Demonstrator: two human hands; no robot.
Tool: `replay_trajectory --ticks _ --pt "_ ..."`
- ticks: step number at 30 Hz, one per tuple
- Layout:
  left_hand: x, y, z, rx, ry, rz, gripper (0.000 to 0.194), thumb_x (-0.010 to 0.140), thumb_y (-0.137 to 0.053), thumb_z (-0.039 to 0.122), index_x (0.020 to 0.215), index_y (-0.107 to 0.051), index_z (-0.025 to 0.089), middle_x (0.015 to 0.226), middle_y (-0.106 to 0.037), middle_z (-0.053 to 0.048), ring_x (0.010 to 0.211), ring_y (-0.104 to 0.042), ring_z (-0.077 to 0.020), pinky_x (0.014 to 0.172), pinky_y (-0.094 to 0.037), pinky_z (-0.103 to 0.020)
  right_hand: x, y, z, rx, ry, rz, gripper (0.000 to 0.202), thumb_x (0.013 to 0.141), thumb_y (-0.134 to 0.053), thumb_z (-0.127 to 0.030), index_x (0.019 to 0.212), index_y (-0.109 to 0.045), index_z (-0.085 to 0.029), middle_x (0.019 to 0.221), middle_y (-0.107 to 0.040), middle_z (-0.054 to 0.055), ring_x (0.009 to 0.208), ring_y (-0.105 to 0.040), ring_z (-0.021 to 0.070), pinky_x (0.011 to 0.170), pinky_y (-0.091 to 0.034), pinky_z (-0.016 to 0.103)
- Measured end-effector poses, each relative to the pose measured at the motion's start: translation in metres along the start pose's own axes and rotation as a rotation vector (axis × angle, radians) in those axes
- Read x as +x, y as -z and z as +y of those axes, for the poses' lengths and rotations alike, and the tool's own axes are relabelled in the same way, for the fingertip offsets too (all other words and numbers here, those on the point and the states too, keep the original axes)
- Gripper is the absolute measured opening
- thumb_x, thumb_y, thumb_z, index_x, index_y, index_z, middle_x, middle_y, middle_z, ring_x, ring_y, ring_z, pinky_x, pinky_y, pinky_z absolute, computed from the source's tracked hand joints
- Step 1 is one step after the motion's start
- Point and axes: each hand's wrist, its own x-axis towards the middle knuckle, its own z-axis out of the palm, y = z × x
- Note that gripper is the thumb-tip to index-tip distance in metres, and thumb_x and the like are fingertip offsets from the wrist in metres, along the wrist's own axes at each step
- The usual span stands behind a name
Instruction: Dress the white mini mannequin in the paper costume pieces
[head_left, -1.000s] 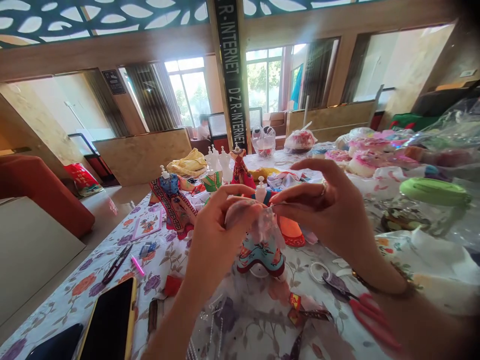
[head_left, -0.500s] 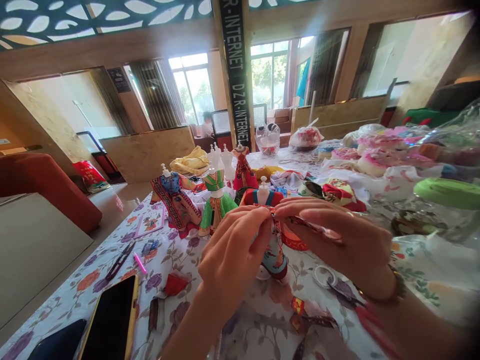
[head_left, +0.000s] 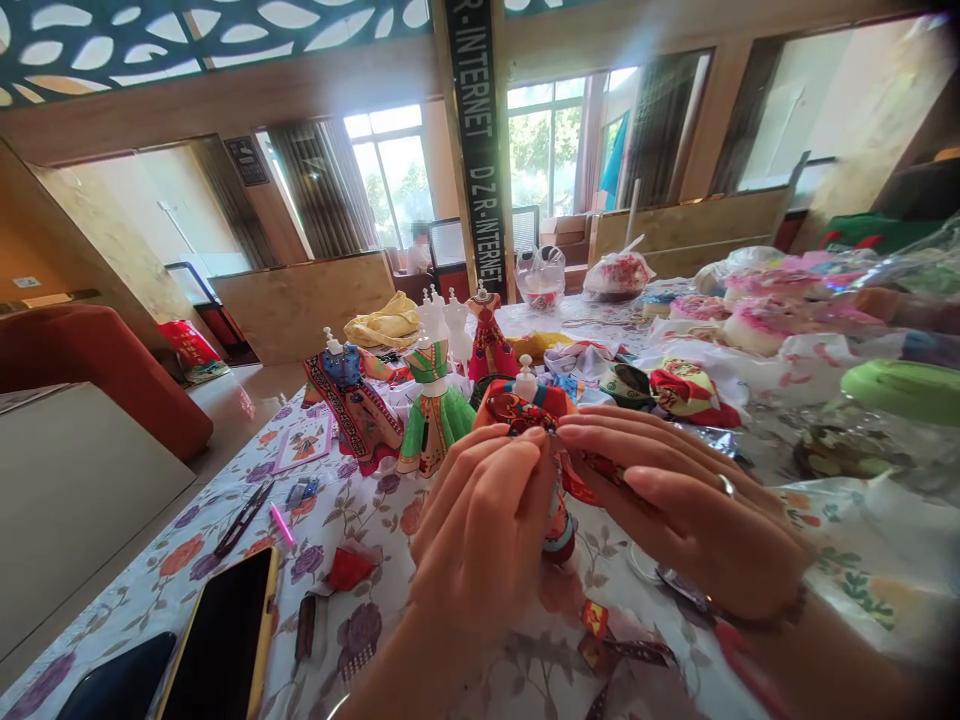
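A miniature dress form (head_left: 526, 372) with a white knobbed neck stands just ahead of my hands, dressed in red, orange and teal cloth. My left hand (head_left: 480, 510) pinches red patterned fabric (head_left: 517, 408) at the front of the form's bodice. From the other side, my right hand (head_left: 686, 505) closes its fingertips on the same fabric, its other fingers stretched long over it. Both sets of fingertips nearly meet at the waist. Below them shows the small skirt (head_left: 559, 530), printed in red and light blue. My fingers hide most of the pinched cloth.
Dressed miniature forms stand behind, including a green dress (head_left: 435, 420) and a blue-topped one (head_left: 349, 400). Thread snips (head_left: 244, 520), a pink pen (head_left: 282, 524) and a yellow-cased phone (head_left: 221, 630) lie left. Fabric scraps (head_left: 596, 618) lie in front; red-handled scissors (head_left: 742, 660) are partly under my right arm.
The red patterned fabric has come up over the form's bodice, and my fingers have lowered slightly around it. My right hand has shifted a little to the right and covers more of the scissors.
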Motion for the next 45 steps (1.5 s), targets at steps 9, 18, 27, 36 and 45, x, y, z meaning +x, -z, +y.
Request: replay_trajectory --ticks 9,18,27,36,45 --pt "-0.004 -0.008 0.002 0.019 -0.029 0.139 0.034 0.079 -0.062 0.004 0.103 -0.063 0.028 0.092 -0.072 0.003 0.090 -0.069 -0.0188 0.082 -0.058 -0.038 0.004 -0.004 -0.006 0.071 -0.142 0.073 0.050 0.078 -0.062 -0.006 0.120 -0.056 -0.033 0.121 -0.065 -0.001 0.111 -0.062 0.0245 0.096 -0.054 0.050" --pt "0.040 0.008 -0.002 0.028 0.174 0.076 0.019 0.079 -0.068 0.020 0.092 -0.061 0.032 0.087 -0.071 0.008 0.080 -0.068 -0.0125 0.070 -0.057 -0.028 0.048 -0.009 -0.007 0.141 -0.489 0.381 0.034 0.079 -0.069 -0.021 0.107 -0.055 -0.035 0.090 -0.071 -0.004 0.086 -0.071 0.0223 0.074 -0.061 0.040" --pt "0.116 -0.004 -0.035 -0.182 0.179 -0.267 0.025 0.070 -0.065 0.007 0.088 -0.060 0.024 0.073 -0.070 0.005 0.075 -0.068 -0.0132 0.074 -0.056 -0.029 0.100 -0.005 0.046 0.205 -0.532 0.209 0.034 0.077 -0.061 -0.021 0.109 -0.053 -0.026 0.079 -0.070 -0.002 0.080 -0.069 0.0178 0.073 -0.058 0.033" --pt "0.113 -0.031 -0.072 -0.192 0.300 -0.336 0.023 0.065 -0.069 0.009 0.082 -0.058 0.021 0.064 -0.067 0.004 0.063 -0.067 -0.0134 0.063 -0.054 -0.026 0.083 -0.023 0.081 0.228 -0.589 0.106 0.030 0.072 -0.064 -0.018 0.100 -0.055 -0.020 0.071 -0.069 -0.002 0.069 -0.068 0.0159 0.066 -0.055 0.031" --pt "0.109 -0.042 -0.100 -0.049 0.030 -0.453 0.021 0.075 -0.060 0.010 0.093 -0.061 0.023 0.072 -0.069 0.003 0.070 -0.065 -0.0124 0.073 -0.050 -0.028 0.072 -0.029 0.083 0.148 -0.629 0.047 0.033 0.072 -0.066 -0.017 0.103 -0.057 -0.021 0.073 -0.071 -0.001 0.071 -0.070 0.0188 0.067 -0.055 0.033"
